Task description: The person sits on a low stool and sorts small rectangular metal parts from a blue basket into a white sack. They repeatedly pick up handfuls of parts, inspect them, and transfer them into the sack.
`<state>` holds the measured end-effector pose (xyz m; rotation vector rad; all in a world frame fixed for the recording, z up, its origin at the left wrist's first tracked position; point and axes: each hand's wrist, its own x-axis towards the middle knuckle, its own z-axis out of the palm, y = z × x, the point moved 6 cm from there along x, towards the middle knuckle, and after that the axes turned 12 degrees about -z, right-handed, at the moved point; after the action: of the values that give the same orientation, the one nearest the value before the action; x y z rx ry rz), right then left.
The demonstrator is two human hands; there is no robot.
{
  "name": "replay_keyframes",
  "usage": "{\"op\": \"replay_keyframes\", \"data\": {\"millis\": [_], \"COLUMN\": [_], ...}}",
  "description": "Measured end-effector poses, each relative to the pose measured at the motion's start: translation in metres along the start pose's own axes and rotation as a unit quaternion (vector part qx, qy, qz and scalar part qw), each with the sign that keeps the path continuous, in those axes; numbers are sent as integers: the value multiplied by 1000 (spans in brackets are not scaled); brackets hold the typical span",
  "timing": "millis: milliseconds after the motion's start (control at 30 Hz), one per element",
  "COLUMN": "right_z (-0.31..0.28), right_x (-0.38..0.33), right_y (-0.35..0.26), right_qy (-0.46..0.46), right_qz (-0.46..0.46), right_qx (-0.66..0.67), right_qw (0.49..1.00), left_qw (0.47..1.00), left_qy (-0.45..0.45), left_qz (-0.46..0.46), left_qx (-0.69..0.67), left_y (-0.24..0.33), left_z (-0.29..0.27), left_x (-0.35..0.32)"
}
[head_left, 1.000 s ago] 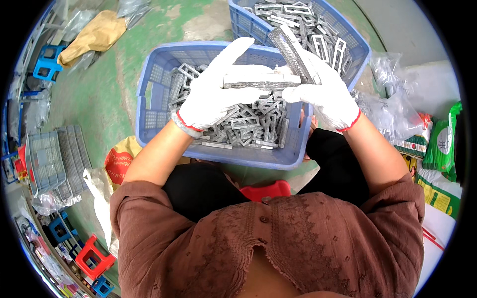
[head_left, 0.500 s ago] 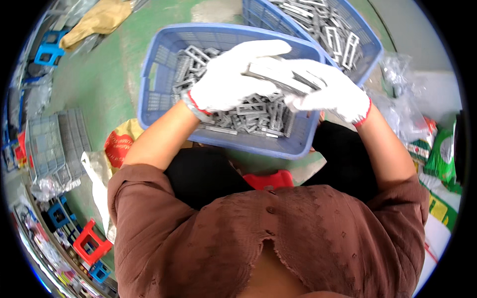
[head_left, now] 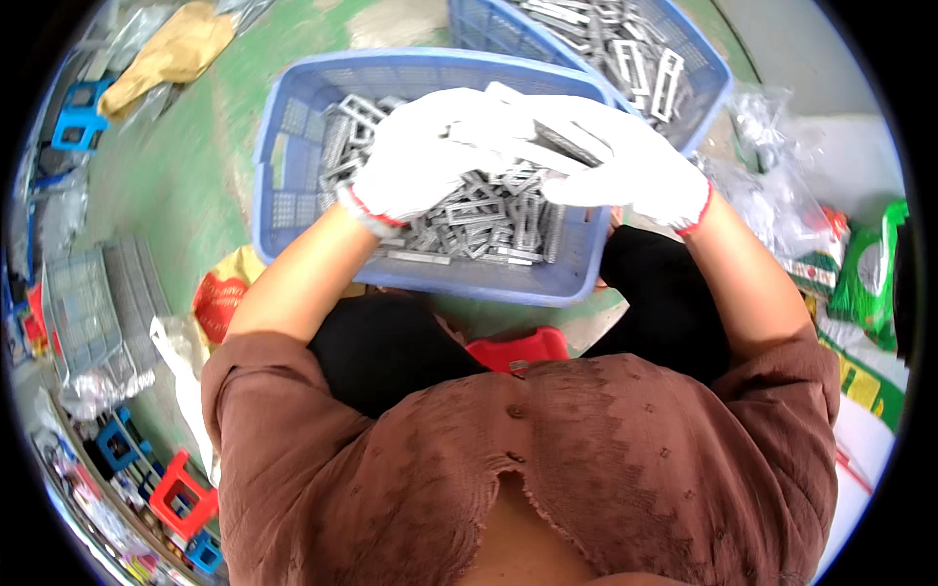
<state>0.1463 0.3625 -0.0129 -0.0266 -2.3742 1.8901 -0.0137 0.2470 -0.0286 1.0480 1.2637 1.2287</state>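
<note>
Both my hands wear white gloves with red cuffs and meet over a blue plastic basket point(head_left: 293, 210) between my knees. The basket holds several grey metal frame parts point(head_left: 489, 220). My left hand point(head_left: 420, 156) is curled over the pile, its fingers touching the right hand. My right hand point(head_left: 625, 161) grips a stack of grey metal strips point(head_left: 562, 142), which pokes out toward the left hand. Part of the stack is hidden by the gloves.
A second blue basket point(head_left: 699, 59) of the same grey parts stands behind, at the upper right. Clear plastic bags point(head_left: 782, 195) and green packets point(head_left: 870, 273) lie right. A grey crate point(head_left: 83, 303), small blue and red stools point(head_left: 181, 488) and a yellow bag point(head_left: 176, 49) lie left on green floor.
Both hands have come closer together and lower over the near basket. The stack of strips, earlier held up and plainly visible, is now mostly covered by the gloves.
</note>
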Motion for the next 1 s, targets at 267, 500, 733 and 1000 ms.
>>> {"op": "replay_keyframes", "data": {"millis": [267, 500, 733, 1000], "right_z": [9, 3, 8, 2], "right_x": [-10, -10, -7, -11], "right_y": [-12, -16, -21, -22], "right_qy": [141, 179, 178, 185], "right_qz": [265, 232, 258, 246], "right_qx": [244, 283, 266, 249], "right_qw": [922, 913, 912, 918], "left_qw": [974, 779, 689, 630], "left_qy": [101, 186, 48, 54], "left_qz": [28, -312, -366, -356], "left_qx": [199, 511, 624, 688], "left_y": [-3, -138, -208, -208], "left_z": [11, -156, -172, -180], "left_x": [13, -4, -35, -48]}}
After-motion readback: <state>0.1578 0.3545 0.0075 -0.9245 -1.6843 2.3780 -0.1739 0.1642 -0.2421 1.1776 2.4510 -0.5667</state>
